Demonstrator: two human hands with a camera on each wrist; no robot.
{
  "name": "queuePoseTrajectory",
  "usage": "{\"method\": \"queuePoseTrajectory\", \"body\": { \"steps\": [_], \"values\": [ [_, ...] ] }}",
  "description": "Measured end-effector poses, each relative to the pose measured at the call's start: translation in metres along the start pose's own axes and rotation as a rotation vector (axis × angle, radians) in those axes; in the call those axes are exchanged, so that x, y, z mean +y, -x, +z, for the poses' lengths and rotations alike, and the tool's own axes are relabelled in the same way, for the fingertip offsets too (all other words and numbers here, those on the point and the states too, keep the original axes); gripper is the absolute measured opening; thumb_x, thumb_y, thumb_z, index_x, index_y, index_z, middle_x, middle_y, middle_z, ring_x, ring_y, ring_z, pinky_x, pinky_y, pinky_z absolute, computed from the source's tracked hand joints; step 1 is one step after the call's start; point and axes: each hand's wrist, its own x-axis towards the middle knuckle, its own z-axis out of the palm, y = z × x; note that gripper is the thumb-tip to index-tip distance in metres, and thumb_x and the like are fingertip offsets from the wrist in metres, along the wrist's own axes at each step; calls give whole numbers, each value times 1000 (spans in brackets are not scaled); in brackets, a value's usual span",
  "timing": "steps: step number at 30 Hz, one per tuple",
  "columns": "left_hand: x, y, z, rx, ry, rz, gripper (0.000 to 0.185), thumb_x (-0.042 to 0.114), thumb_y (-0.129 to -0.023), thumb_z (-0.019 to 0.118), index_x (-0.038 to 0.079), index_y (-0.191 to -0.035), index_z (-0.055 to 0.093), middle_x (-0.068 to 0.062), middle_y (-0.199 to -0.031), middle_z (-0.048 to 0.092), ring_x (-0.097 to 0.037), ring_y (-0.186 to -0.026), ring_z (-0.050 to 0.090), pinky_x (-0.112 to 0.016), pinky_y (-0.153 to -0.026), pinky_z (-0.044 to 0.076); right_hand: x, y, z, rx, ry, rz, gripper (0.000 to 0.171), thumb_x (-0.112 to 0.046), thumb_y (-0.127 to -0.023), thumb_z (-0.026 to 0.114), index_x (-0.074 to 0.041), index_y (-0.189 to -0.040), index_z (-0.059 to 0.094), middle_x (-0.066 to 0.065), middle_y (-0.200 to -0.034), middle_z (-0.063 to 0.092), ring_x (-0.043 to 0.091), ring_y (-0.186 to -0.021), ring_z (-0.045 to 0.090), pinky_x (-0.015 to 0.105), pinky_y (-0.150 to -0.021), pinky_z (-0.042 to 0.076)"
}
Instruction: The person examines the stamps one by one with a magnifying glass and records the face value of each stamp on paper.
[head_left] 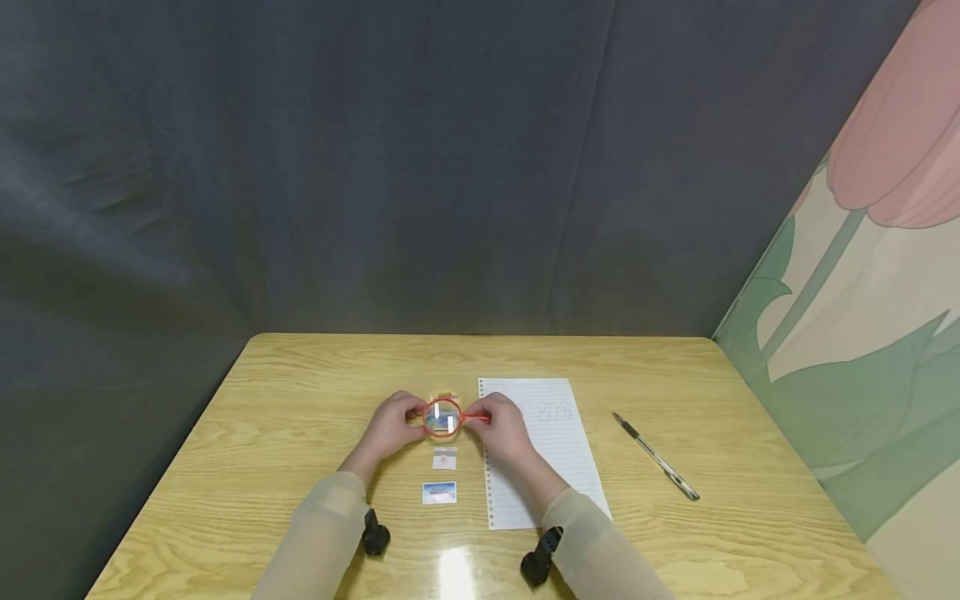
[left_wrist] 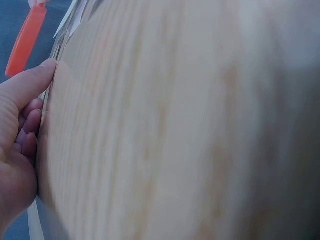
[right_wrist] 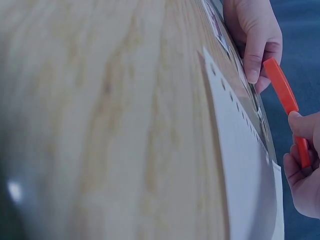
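Here, head view: a wooden table (head_left: 300,400) stood before a dark curtain. A red-rimmed magnifying glass (head_left: 442,417) was held just above the tabletop near its middle, over a small card that showed through the lens. The left hand (head_left: 392,427) pinched the rim on one side; the right hand (head_left: 501,427) gripped the red handle on the other. Two further small cards (head_left: 441,476) lay on the table just nearer the person. A lined, punched sheet of paper (head_left: 551,450) lay beside the right hand, a pen (head_left: 656,457) farther right, well apart.

Left wrist view: blurred wood grain filled most of the picture; thumb and curled fingers (left_wrist: 31,125) rested at the lens edge, the red handle seen at top left.

Right wrist view: the right hand's fingers (right_wrist: 300,175) were curled round the handle, the left hand opposite at the rim, the paper's punched edge below.
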Motion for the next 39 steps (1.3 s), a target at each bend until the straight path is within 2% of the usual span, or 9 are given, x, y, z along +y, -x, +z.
{"method": "queuePoseTrajectory", "body": {
  "steps": [15, 23, 30, 39],
  "values": [
    [-1, 0, -1, -11, -8, 9, 22, 15, -76, 88, 11, -93, 74, 2, -90, 59, -13, -84, 55, -31, -78, 51, 10, 3, -6, 2, -34, 68, 7, -10, -82, 80, -13, -84, 73, -4, -84, 59, 13, -81, 55, 33, -76, 49],
    [-1, 0, 0, -11, -3, 5, 23, 14, -75, 88, 11, -93, 74, 3, -90, 59, -13, -84, 56, -33, -79, 52, 11, 2, -7, 3, -41, 54, 8, -7, -81, 79, -10, -84, 73, -2, -84, 59, 14, -80, 55, 32, -73, 49],
    [-1, 0, 0, -16, -12, 3, 21, 12, -76, 87, 11, -92, 74, 4, -90, 58, -13, -83, 55, -32, -78, 51, 10, 0, -4, -12, -46, 91, 7, -9, -82, 80, -11, -84, 73, -3, -85, 60, 14, -81, 55, 33, -75, 48],
    [0, 0, -1, -6, 4, 6, 22, 6, -74, 87, 9, -91, 73, 4, -88, 58, -13, -83, 55, -33, -78, 51, 4, -3, -1, -42, -28, 86, 5, -9, -83, 79, -9, -85, 74, -2, -84, 59, 13, -80, 54, 32, -74, 49]
  ]
}}
